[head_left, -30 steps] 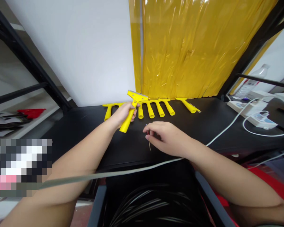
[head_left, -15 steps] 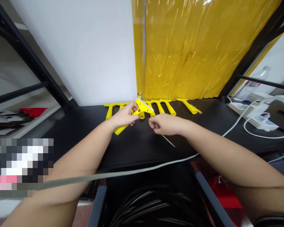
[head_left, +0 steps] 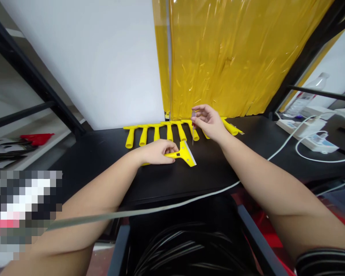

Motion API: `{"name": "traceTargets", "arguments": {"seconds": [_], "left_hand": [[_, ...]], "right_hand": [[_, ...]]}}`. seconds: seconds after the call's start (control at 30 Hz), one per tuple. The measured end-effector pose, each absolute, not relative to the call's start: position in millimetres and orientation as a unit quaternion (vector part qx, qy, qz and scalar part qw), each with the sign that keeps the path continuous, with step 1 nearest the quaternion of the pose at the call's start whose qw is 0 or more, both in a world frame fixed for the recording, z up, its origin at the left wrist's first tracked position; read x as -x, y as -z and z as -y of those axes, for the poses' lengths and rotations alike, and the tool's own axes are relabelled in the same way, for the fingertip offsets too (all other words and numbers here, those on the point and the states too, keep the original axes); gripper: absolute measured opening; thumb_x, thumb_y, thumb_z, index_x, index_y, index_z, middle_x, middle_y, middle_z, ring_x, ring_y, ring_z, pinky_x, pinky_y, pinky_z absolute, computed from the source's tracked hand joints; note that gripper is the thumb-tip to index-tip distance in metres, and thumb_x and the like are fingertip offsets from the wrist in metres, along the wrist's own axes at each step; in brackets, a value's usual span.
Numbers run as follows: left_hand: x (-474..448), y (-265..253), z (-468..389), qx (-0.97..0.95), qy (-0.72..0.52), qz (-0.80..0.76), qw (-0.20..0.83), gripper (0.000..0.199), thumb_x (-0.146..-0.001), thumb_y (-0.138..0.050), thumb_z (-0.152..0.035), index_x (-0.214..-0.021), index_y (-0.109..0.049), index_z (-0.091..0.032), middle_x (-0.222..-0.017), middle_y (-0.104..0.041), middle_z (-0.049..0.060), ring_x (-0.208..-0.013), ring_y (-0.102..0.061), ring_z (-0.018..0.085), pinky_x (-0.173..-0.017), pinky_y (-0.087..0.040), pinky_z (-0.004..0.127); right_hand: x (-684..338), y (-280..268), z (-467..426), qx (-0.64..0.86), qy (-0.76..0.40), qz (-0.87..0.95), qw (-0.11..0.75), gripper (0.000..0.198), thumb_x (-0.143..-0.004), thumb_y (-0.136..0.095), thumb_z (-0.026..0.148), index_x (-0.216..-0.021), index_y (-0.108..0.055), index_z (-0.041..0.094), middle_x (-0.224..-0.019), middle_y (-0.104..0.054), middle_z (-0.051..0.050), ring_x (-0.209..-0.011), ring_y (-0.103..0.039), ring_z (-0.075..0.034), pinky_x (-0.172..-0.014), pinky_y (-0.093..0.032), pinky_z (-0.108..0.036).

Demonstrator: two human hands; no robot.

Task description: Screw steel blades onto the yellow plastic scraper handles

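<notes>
My left hand (head_left: 160, 151) is closed around the handle of a yellow scraper (head_left: 186, 154), whose wide head with a metal blade strip points right, low over the black tabletop. Between the thumb and fingers of my right hand (head_left: 209, 120) is a screwdriver (head_left: 193, 119) with a small red and clear handle. Its thin shaft points down, apart from the held scraper. Behind both hands, several yellow scrapers (head_left: 129, 138) stand in a row with their heads toward the wall; my right hand hides part of that row.
A white power strip (head_left: 319, 147) with looped cables lies at right, near a clear plastic bottle (head_left: 307, 96). A pale cable (head_left: 172, 207) stretches across in front of the black table (head_left: 149, 188). Black frame posts (head_left: 37, 73) flank the table. Chair armrests (head_left: 119, 249) are below.
My left hand has lowered the scraper and turned its head to the right. My right hand has risen and moved slightly right, and the screwdriver's shaft has swung to point straight down.
</notes>
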State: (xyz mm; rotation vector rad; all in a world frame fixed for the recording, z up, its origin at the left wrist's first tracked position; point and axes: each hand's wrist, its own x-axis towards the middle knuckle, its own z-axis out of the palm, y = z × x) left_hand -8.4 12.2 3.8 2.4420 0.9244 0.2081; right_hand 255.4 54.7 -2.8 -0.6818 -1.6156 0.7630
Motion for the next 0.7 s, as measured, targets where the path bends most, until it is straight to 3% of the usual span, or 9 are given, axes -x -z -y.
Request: {"name": "traceTargets", "arguments": {"seconds": [0.33, 0.7], "left_hand": [[9, 8, -22, -0.914, -0.076, -0.305, 0.255, 0.037, -0.087, -0.073, -0.039, -0.117, -0.079, -0.018, -0.100, -0.067, 0.008, -0.082, -0.059, 0.018, -0.074, -0.046, 0.030], [10, 9, -24, -0.908, -0.069, -0.310, 0.272, 0.040, -0.086, -0.074, -0.042, -0.117, -0.078, -0.017, -0.100, -0.067, 0.007, -0.083, -0.060, 0.018, -0.074, -0.046, 0.030]], "right_hand": [[-234, 15, -38, 0.303, -0.312, 0.740, 0.513, 0.040, -0.087, -0.075, 0.044, -0.115, -0.055, 0.025, -0.099, -0.060, -0.002, -0.077, -0.063, -0.015, -0.073, -0.061, -0.031], [-231, 16, -32, 0.304, -0.283, 0.751, 0.513, 0.034, -0.090, -0.073, 0.040, -0.115, -0.056, 0.025, -0.101, -0.063, -0.003, -0.079, -0.063, -0.016, -0.071, -0.061, -0.031]]}}
